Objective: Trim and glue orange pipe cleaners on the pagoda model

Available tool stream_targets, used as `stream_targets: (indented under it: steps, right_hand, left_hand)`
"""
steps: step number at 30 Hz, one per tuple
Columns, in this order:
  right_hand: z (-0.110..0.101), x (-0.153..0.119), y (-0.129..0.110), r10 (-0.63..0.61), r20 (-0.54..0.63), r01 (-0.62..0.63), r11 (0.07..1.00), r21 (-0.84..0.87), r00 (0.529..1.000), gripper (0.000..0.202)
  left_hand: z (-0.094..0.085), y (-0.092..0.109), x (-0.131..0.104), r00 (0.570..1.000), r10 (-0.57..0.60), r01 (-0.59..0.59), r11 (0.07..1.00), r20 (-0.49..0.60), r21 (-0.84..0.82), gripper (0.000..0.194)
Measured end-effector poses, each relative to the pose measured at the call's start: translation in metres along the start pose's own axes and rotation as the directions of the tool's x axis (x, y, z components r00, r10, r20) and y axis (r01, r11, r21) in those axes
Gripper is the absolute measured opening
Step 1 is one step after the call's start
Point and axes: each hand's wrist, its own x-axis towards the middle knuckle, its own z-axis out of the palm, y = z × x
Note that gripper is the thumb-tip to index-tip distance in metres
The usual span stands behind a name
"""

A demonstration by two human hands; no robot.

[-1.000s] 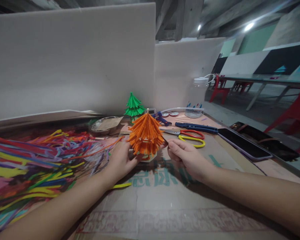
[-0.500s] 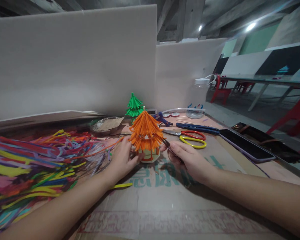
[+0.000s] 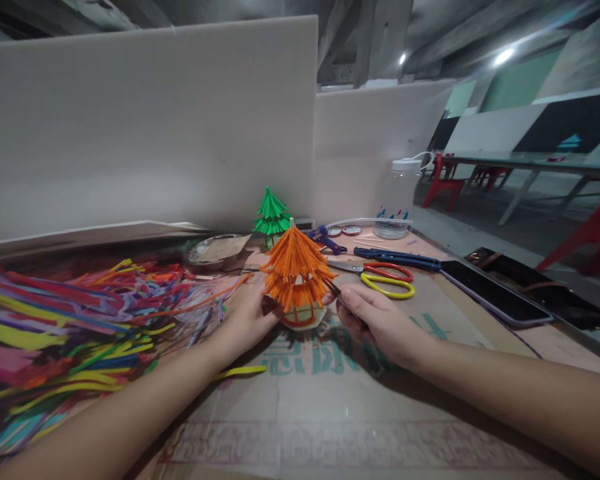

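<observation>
An orange two-tiered pavilion model made of fuzzy stems stands on a small pale base in the middle of the table. My left hand holds its left side, the fingertips partly hidden behind the model and its base. In my right hand are dark tweezers, pinched between thumb and fingers, with their tips at the right edge of the lower orange roof. Behind the model stands a smaller green tiered model.
Many coloured fuzzy stems cover the left side. Behind lie a foil dish and a blue glue gun. To the right are scissors, a blue cutter, a phone and a clear bottle.
The orange model has turned and tilted slightly. My left hand's fingers have shifted from its front left edge to partly behind it. The tweezers remain at the right side of the roof.
</observation>
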Motion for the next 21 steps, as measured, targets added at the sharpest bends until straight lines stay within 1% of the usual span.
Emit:
stream_targets:
  steps: [3, 8, 13, 16, 21]
  right_hand:
    - [0.0001, -0.0007, 0.0007, 0.011, -0.006, -0.011, 1.0, -0.011, 1.0, 0.06]
    - [0.0004, -0.003, 0.0028, 0.032, 0.021, -0.032, 0.999, 0.005, 0.999, 0.058]
    - [0.0012, -0.0033, 0.0012, 0.084, 0.029, -0.086, 0.993, 0.087, 0.996, 0.056]
    - [0.0009, -0.0029, 0.0006, 0.083, 0.033, -0.086, 0.991, 0.104, 0.996, 0.054]
    - [0.0001, -0.0025, 0.0013, 0.081, 0.044, -0.086, 0.99, 0.114, 0.996, 0.053]
  left_hand:
    - [-0.0004, 0.0019, -0.0007, 1.0, 0.027, -0.026, 0.998, -0.016, 0.065, 0.028]
    - [0.0011, 0.0015, -0.0028, 0.997, -0.054, 0.062, 0.983, -0.051, 0.172, 0.024]
    - [0.0007, 0.0041, -0.0029, 0.995, -0.078, 0.09, 0.97, -0.061, 0.224, 0.021]
    - [-0.0001, 0.0056, -0.0028, 0.996, -0.063, 0.076, 0.97, -0.062, 0.232, 0.021]
    - [-0.0007, 0.0062, -0.0031, 0.998, -0.009, 0.022, 0.972, -0.059, 0.234, 0.029]
